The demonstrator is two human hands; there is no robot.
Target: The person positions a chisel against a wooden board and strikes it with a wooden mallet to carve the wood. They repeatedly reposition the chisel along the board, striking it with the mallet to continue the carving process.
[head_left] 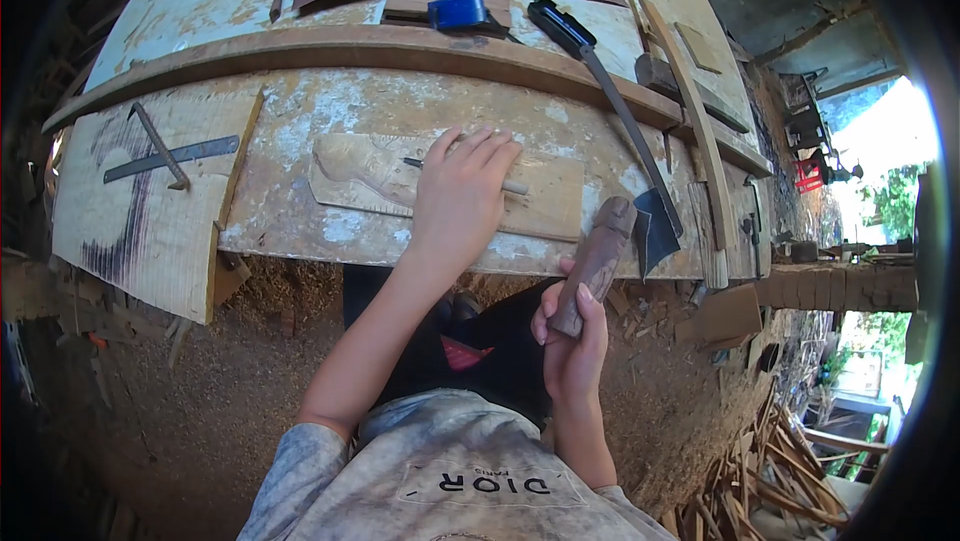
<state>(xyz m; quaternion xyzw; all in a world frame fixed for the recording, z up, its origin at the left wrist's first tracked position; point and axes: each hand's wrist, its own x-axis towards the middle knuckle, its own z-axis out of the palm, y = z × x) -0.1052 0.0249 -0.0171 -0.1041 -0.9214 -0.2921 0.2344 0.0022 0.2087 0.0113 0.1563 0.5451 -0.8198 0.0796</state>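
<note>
A pale wooden board (552,191) with a carved curving outline at its left end lies flat near the bench's front edge. My left hand (462,181) rests on it, fingers close together over a slim chisel (516,187). The chisel's dark tip shows left of the hand and its handle end to the right; the middle is hidden. My right hand (578,326) is closed round the lower end of a thick, dark wooden mallet (600,259). The mallet's notched upper end reaches over the bench edge, beside the board's right end.
Right of the mallet lies a handsaw (625,116). A long wooden strip (400,49) crosses the bench (340,91), with a blue tape measure (458,12) behind it. At left, a metal ruler (170,159) and a rusty tool (158,146) lie on a plank (130,211).
</note>
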